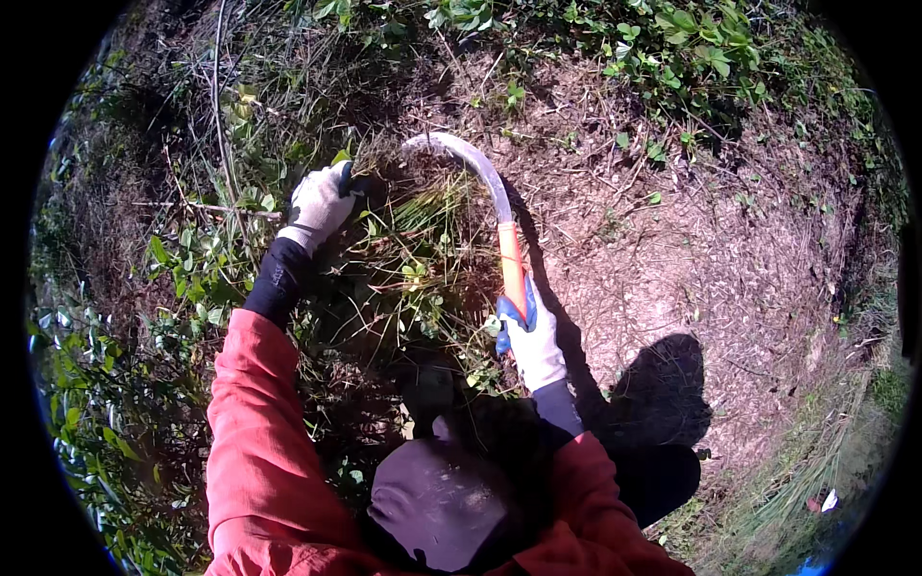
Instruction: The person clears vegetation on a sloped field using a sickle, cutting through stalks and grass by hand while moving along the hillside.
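Observation:
My right hand point(534, 345), in a white work glove with a blue palm, grips the orange handle point(511, 266) of a sickle. The curved metal blade point(475, 160) arcs up and to the left, its tip close to dry grass. My left hand point(320, 205), gloved the same way, is curled around some weeds point(369, 167) left of the blade tip; its fingertips are partly hidden in shadow. Between the two hands lies a tangle of cut-looking grass and leafy stems point(425, 216).
Bare soil with dry litter point(634, 259) spreads to the right, crossed by my shadow point(659, 389). A thin woody stem point(220, 108) rises at the left. Leafy plants point(691, 36) line the far edge; more foliage point(108, 432) grows at lower left. My knee point(439, 504) is close below.

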{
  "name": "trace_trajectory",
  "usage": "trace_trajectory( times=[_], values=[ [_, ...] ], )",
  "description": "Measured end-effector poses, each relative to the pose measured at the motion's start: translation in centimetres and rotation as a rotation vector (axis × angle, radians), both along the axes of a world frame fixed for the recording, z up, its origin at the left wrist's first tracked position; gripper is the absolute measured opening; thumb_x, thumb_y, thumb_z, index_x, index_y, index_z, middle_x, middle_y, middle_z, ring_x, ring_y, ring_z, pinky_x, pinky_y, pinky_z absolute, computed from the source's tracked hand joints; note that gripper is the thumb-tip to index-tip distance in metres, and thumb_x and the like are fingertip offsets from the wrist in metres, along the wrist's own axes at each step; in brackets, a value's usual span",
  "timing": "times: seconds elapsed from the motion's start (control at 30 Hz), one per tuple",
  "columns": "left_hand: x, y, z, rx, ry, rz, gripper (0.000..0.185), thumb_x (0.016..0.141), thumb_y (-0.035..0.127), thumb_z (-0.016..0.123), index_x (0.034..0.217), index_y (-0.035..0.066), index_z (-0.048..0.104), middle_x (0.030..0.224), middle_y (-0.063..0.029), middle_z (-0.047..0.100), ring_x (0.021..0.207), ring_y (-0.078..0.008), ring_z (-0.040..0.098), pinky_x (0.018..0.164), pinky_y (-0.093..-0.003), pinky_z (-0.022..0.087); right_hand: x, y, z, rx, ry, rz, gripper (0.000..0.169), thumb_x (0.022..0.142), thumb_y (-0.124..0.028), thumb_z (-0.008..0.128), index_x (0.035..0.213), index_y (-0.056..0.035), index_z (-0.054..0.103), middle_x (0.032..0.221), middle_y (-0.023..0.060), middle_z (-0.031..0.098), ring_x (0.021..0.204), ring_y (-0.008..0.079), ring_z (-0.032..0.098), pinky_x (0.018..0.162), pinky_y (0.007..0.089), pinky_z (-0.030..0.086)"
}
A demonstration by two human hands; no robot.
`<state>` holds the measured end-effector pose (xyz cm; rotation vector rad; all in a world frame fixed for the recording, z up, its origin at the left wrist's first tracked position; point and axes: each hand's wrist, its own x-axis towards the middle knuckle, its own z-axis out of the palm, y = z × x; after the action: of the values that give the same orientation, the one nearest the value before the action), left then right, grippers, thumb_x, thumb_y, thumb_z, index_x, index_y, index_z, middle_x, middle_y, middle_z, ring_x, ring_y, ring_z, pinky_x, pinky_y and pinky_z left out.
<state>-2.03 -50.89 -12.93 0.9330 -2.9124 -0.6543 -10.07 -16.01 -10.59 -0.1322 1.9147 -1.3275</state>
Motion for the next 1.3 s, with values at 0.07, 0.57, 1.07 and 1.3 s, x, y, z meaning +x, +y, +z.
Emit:
trace_trajectory(
  times=[0.07,0.57,1.07,1.3],
  values=[
    [-1.9,1.0,2.4,-0.237,-0.136,-0.092,0.042,0.070,0.032,0.065,0.106,0.012,0.055,0.108,-0.0170,0.054,0.101,-0.0328,0.051,0.080,-0.0420,0.044,-0.7,-1.3,1.0,-0.071,-0.098,-0.115,0.066,0.081,0.000,0.058,0.138,-0.0139,0.028,0.075,0.0014,0.057,0.050,0.0063,0.049,0.043,0.0222,0.044],
    [-6.5,8.3,-2.6,-0.029,-0.397,-0.121,0.018,0.069,0.020,0.057,0.075,0.006,0.065,0.074,-0.0181,0.063,0.076,-0.0301,0.064,0.066,-0.0399,0.050,0.0,-0.6,-1.4,-0.005,-0.156,-0.090,0.062,0.083,-0.012,0.061,0.137,-0.0133,0.031,0.066,-0.0009,0.053,0.044,0.0058,0.045,0.038,0.0225,0.041],
    [-5.3,8.1,-2.3,0.140,-0.142,-0.143,0.032,0.071,0.033,0.063,0.088,0.006,0.060,0.080,-0.0157,0.062,0.078,-0.0336,0.060,0.070,-0.0417,0.048,1.2,0.1,-5.7,0.097,0.108,0.083,0.060,0.080,-0.005,0.060,0.134,-0.0089,0.035,0.068,0.0032,0.056,0.048,0.0102,0.048,0.045,0.0275,0.042],
    [-2.5,7.1,0.2,0.155,-0.198,-0.277,0.027,0.069,0.026,0.064,0.085,0.005,0.059,0.077,-0.0166,0.060,0.076,-0.0335,0.058,0.066,-0.0435,0.046,10.5,11.7,-9.3,0.129,0.371,0.093,0.055,0.081,-0.016,0.063,0.129,-0.0025,0.040,0.088,0.0037,0.062,0.069,0.0144,0.061,0.063,0.0267,0.049]
  ],
)
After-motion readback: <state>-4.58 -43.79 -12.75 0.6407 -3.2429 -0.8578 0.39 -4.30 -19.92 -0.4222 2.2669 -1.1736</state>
